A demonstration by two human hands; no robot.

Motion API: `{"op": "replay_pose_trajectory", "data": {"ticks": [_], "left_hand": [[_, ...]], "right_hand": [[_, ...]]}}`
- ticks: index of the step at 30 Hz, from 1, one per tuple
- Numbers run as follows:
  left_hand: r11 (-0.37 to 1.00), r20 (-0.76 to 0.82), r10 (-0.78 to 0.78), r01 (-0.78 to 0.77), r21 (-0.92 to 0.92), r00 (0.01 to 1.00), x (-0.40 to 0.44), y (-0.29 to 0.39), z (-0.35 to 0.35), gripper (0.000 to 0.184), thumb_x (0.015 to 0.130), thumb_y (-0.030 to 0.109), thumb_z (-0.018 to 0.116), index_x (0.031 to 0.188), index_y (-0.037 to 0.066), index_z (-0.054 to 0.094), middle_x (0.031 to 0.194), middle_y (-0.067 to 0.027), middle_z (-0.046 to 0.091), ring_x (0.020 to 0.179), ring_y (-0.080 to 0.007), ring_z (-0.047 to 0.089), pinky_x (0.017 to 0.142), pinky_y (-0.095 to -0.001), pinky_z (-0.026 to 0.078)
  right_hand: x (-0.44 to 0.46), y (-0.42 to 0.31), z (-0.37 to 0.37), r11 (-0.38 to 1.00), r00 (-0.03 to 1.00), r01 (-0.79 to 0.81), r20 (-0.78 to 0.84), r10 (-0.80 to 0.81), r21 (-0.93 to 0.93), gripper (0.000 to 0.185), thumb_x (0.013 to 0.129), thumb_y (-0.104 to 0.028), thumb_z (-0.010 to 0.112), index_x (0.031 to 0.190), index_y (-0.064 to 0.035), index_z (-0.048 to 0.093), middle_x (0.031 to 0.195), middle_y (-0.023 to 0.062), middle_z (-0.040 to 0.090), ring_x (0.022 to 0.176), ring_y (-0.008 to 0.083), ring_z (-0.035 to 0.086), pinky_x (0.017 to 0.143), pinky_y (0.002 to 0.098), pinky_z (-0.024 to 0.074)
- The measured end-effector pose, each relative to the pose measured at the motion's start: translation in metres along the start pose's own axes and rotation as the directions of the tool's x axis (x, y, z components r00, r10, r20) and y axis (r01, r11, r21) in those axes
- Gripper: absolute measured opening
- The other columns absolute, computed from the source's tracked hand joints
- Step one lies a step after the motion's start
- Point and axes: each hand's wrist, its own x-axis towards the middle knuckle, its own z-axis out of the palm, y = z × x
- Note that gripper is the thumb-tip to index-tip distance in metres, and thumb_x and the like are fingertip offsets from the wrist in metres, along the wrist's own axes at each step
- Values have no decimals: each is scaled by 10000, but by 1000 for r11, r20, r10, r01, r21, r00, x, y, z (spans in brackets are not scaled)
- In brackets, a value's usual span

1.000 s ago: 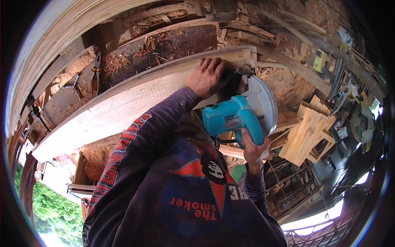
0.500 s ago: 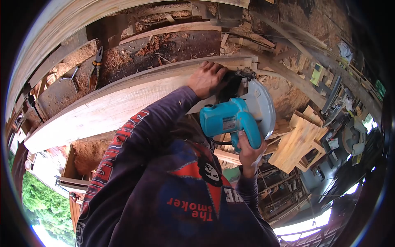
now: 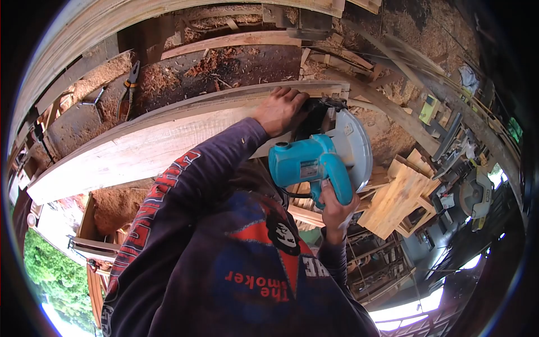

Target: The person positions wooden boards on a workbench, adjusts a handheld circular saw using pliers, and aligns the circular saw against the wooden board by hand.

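My right hand (image 3: 335,209) is wrapped around the rear handle of a teal circular saw (image 3: 300,163). The saw's pale round guard (image 3: 355,149) faces right, at the end of a long wooden plank (image 3: 140,149). My left hand (image 3: 281,110) lies over the plank just left of the saw's dark base, its fingers curled over the far edge. The saw's blade and where it meets the wood are hidden from me.
Pliers (image 3: 130,84) lie on a dark, shaving-strewn board (image 3: 247,64) beyond the plank. A stack of wooden boards (image 3: 390,205) stands at right, with a miter saw (image 3: 476,194) farther off. Sawdust and offcuts cover the ground.
The view has shifted slightly, moving the plank's left end a little up and left. Both hands keep their places on the plank and saw.
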Motion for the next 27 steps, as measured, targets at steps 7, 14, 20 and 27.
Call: {"op": "replay_pose_trajectory", "data": {"ticks": [7, 14, 20, 27], "left_hand": [[990, 22, 133, -133, 39, 991, 0, 0, -6, 322, 894, 271, 680, 1124, 47, 658, 1027, -119, 680, 983, -308, 642, 899, -409, 500], [988, 65, 142, -145, 53, 988, -4, -1, -7, 380, 882, 296, 680, 1165, 47, 635, 1097, -127, 636, 1040, -317, 611, 942, -424, 476], [987, 179, 139, -150, 52, 974, -2, 0, -13, 485, 867, 359, 671, 1190, 9, 578, 1119, -172, 586, 1094, -344, 563, 972, -442, 446], [983, 265, 136, -164, 85, 955, 1, 4, -21, 583, 838, 420, 681, 1191, -28, 560, 1164, -200, 562, 1109, -358, 544, 982, -445, 431]], "right_hand": [[-7, 2, -4, 998, 997, 29, 71, -26, -50, 94, 867, -44, 632, 883, 41, 667, 601, 45, 584, 506, 104, 525, 487, 281, 417], [-10, 0, -3, 998, 998, -44, 45, 42, 49, 83, 852, -40, 627, 834, 36, 655, 565, 36, 564, 498, 107, 520, 493, 292, 411], [-14, 8, -4, 999, 997, -40, 60, 38, 33, 70, 844, -33, 628, 819, 29, 647, 550, 43, 564, 490, 123, 526, 491, 305, 409], [-28, 26, -9, 998, 990, -22, 139, 29, -50, 197, 827, -59, 712, 992, 37, 661, 802, 165, 622, 608, 344, 617, 559, 435, 485]]}}
